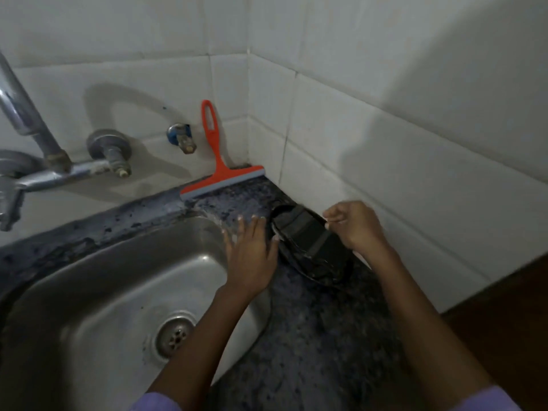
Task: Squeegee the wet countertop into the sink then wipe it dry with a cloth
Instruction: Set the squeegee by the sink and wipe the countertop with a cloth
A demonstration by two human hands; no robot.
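An orange squeegee (221, 170) with a grey blade leans against the tiled back wall in the corner, its blade resting on the dark speckled countertop (311, 336). A black cloth (308, 238) lies on the counter against the right wall. My right hand (355, 225) pinches the cloth's far edge. My left hand (250, 247) lies flat with fingers spread, on the counter at the sink's right rim, its thumb touching the cloth's left edge. The steel sink (98, 292) with its drain (175, 336) sits to the left.
A metal tap assembly (53, 164) and a small blue-collared valve (182, 137) project from the back wall above the sink. White tiled walls close the corner behind and to the right. A brown surface (504, 321) shows at the far right.
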